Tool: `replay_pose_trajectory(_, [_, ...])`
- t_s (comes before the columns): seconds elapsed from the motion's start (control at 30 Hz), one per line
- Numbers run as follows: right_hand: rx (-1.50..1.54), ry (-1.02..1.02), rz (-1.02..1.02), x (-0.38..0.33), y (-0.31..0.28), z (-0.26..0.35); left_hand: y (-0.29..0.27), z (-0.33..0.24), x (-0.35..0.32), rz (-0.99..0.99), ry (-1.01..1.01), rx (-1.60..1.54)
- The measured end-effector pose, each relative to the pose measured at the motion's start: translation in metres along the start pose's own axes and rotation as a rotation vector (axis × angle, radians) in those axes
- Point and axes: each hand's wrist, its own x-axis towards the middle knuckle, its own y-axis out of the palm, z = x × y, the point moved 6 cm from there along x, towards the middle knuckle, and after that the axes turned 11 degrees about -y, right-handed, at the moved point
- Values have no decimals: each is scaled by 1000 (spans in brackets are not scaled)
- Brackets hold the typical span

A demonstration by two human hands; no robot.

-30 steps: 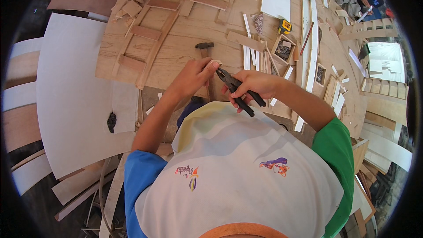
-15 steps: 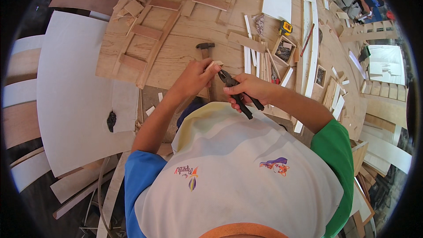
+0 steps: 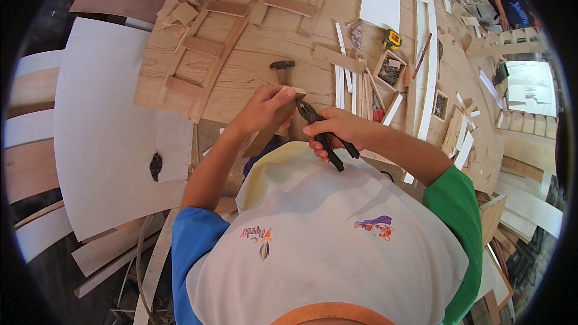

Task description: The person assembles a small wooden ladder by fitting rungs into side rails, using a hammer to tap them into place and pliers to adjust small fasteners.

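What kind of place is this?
Probably a woodworking shop: there's a big brown plywood table, a black and yellow tape measure, and black metal pliers in the right hand.

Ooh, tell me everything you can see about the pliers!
The pliers look dark and metal at the head, with two long black handles spread apart. The right hand grips them, nose slanting forward and left, toward the wood piece in the left hand. I can't tell if they touch it.
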Motion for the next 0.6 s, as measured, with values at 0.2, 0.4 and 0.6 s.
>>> replay_pose_trajectory(0.2, [28, -38, 19, 0, 4, 8, 2, -9, -1, 38, -1, -95])
replay_pose_trajectory(0.4, [43, -86, 33, 2, 4, 17, 1, -13, 3, -20, -21, -141])
replay_pose_trajectory(0.6, [62, -100, 66, 4, 2, 19, 3, -17, 5, -23, -20, -207])
